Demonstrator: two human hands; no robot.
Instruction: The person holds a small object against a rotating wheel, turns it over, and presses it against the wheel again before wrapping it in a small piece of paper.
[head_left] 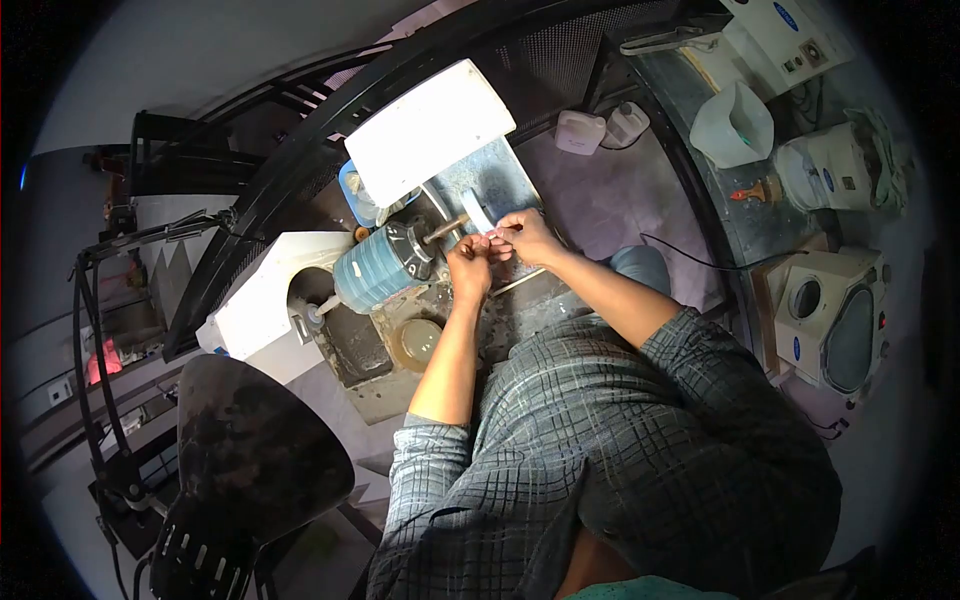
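A blue ribbed motor (pixel 375 268) has a shaft that ends in a pale round wheel (pixel 477 211). Just below the wheel, my left hand (pixel 472 265) and my right hand (pixel 525 238) meet, fingers pinched together around something small and pale that I cannot make out. Behind the wheel lies a grey-blue tray (pixel 500 172), with a white cover (pixel 435 130) over its far side. A round bowl (pixel 418 342) stands on the bench to the left of my left forearm.
A black lamp shade (pixel 255 450) fills the lower left. Two white jugs (pixel 580 132) stand beyond the tray. On the right are a white plastic container (pixel 733 127), a brush (pixel 752 192) and a boxy machine (pixel 835 320). A dark basin (pixel 358 345) lies below the motor.
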